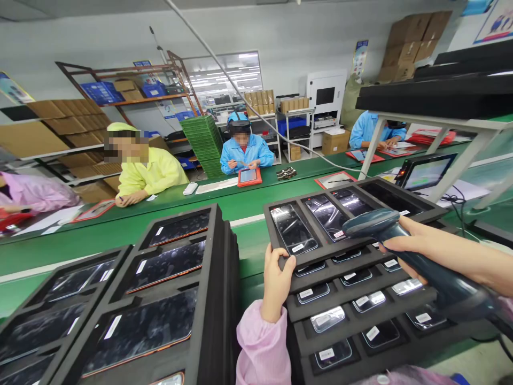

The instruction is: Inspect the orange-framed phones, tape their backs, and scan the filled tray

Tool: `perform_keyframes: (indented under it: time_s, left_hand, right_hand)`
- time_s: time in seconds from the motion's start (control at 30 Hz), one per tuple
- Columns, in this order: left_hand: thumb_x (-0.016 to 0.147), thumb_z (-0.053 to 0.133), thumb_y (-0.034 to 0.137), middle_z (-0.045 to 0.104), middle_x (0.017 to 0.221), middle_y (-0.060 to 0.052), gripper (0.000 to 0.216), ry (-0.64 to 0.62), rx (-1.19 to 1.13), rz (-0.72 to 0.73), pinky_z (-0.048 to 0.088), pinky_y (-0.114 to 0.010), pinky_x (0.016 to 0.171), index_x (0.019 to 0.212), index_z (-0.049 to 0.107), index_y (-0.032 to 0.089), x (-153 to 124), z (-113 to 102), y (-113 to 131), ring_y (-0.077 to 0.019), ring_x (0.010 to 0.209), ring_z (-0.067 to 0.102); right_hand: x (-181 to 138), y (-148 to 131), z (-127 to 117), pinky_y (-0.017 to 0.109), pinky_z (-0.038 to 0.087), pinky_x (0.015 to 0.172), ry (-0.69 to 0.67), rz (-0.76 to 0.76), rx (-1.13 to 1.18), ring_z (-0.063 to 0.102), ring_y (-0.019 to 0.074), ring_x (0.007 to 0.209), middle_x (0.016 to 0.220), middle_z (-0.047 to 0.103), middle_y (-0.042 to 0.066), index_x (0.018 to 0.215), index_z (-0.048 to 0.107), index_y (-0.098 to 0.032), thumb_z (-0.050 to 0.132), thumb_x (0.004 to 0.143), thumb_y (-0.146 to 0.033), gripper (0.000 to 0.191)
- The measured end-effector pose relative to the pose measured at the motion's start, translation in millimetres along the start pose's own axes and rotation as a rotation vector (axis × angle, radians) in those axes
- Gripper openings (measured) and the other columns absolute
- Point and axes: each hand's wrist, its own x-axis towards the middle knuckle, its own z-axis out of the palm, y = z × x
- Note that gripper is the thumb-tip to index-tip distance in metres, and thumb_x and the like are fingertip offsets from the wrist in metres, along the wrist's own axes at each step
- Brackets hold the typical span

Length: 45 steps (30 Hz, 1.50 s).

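My left hand (276,280), in a pink sleeve, grips the near left edge of the top black foam tray (276,235) of a staggered stack. That tray holds three dark-screened devices (294,230). My right hand (436,251) is closed round a dark blue-grey handheld scanner (380,224), whose head hovers over the top tray's right side. Lower trays (360,321) step toward me, each showing devices with white labels.
Tall stacks of black foam trays (180,299) with tablets stand to my left. A green conveyor bench (248,211) runs across. Beyond it sit people in yellow (148,174), blue (244,152) and pink coats. A monitor (427,171) and shelf frame stand at right.
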Motion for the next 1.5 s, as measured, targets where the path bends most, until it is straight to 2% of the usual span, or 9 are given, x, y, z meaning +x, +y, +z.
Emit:
perform_keyframes:
  time_s: [0.1, 0.2, 0.33, 0.43, 0.53, 0.8, 1.1, 1.27, 1.5]
  left_hand:
    - [0.072, 0.059, 0.025, 0.058, 0.106, -0.010, 0.005, 0.008, 0.000, -0.005, 0.033, -0.047, 0.103, 0.072, 0.054, 0.023, -1, 1, 1, -0.0329, 0.135, 0.031]
    - [0.077, 0.052, 0.025, 0.060, 0.097, -0.008, 0.006, 0.000, 0.007, 0.016, 0.032, -0.046, 0.106, 0.071, 0.053, 0.023, -3, 1, 3, -0.0294, 0.132, 0.035]
    - [0.084, 0.035, 0.019, 0.061, 0.095, -0.004, 0.020, -0.012, 0.029, 0.045, 0.031, -0.043, 0.108, 0.073, 0.051, 0.024, -5, -1, 6, -0.0227, 0.130, 0.039]
    - [0.084, 0.035, 0.017, 0.062, 0.101, -0.004, 0.020, -0.018, 0.052, 0.036, 0.034, -0.043, 0.107, 0.075, 0.052, 0.024, -5, -1, 6, -0.0237, 0.133, 0.035]
    - [0.084, 0.036, 0.017, 0.062, 0.103, -0.004, 0.019, -0.024, 0.065, 0.030, 0.034, -0.043, 0.107, 0.076, 0.052, 0.023, -5, -1, 6, -0.0243, 0.134, 0.034]
    - [0.084, 0.037, 0.015, 0.063, 0.104, -0.002, 0.020, -0.040, 0.062, 0.025, 0.031, -0.043, 0.109, 0.076, 0.052, 0.024, -5, -3, 8, -0.0243, 0.135, 0.035]
    - [0.084, 0.038, 0.016, 0.062, 0.105, -0.003, 0.018, -0.041, 0.074, 0.024, 0.032, -0.043, 0.108, 0.077, 0.053, 0.024, -3, -2, 5, -0.0244, 0.136, 0.033]
    - [0.083, 0.037, 0.016, 0.061, 0.102, -0.003, 0.019, -0.038, 0.085, 0.032, 0.034, -0.043, 0.107, 0.077, 0.052, 0.024, -3, -1, 5, -0.0242, 0.135, 0.034]
    - [0.082, 0.035, 0.018, 0.060, 0.099, -0.005, 0.019, -0.030, 0.097, 0.049, 0.035, -0.042, 0.106, 0.077, 0.052, 0.024, -3, -1, 3, -0.0241, 0.131, 0.037]
  right_hand:
    - [-8, -7, 8, 0.017, 0.034, 0.038, 0.041, 0.015, 0.000, 0.042, 0.0094, 0.035, 0.040, 0.045, -0.008, 0.087, 0.037, -0.023, 0.055, 0.067, -0.043, 0.034]
    - [-15, -14, 22, 0.018, 0.035, 0.039, 0.045, 0.034, 0.046, 0.044, 0.0103, 0.036, 0.042, 0.047, -0.007, 0.089, 0.040, -0.023, 0.056, 0.068, -0.042, 0.032]
    - [-13, -20, 48, 0.019, 0.037, 0.038, -0.110, 0.031, 0.040, 0.047, 0.0125, 0.037, 0.042, 0.050, -0.006, 0.095, 0.041, -0.023, 0.058, 0.065, -0.046, 0.042]
    - [-7, -23, 64, 0.019, 0.036, 0.037, -0.189, 0.022, -0.014, 0.046, 0.0128, 0.036, 0.040, 0.051, -0.004, 0.090, 0.036, -0.023, 0.055, 0.068, -0.046, 0.037]
    - [-3, -25, 72, 0.021, 0.037, 0.036, -0.200, 0.002, -0.023, 0.047, 0.0146, 0.036, 0.039, 0.052, -0.004, 0.092, 0.035, -0.024, 0.053, 0.070, -0.044, 0.034]
    - [-9, -29, 77, 0.019, 0.033, 0.034, -0.158, 0.015, -0.022, 0.044, 0.0136, 0.034, 0.037, 0.051, -0.005, 0.092, 0.036, -0.024, 0.056, 0.063, -0.049, 0.043]
    - [-20, 5, 84, 0.024, 0.042, 0.039, -0.176, 0.172, -0.038, 0.050, 0.0175, 0.039, 0.040, 0.053, -0.003, 0.107, 0.038, -0.025, 0.054, 0.055, -0.059, 0.064]
    - [-22, 5, 88, 0.023, 0.039, 0.038, -0.152, 0.153, -0.039, 0.048, 0.0171, 0.037, 0.038, 0.052, -0.004, 0.105, 0.036, -0.026, 0.052, 0.055, -0.057, 0.060]
    - [-26, 6, 85, 0.021, 0.035, 0.037, -0.137, 0.169, -0.003, 0.049, 0.0171, 0.037, 0.038, 0.051, -0.005, 0.091, 0.031, -0.027, 0.053, 0.054, -0.054, 0.050]
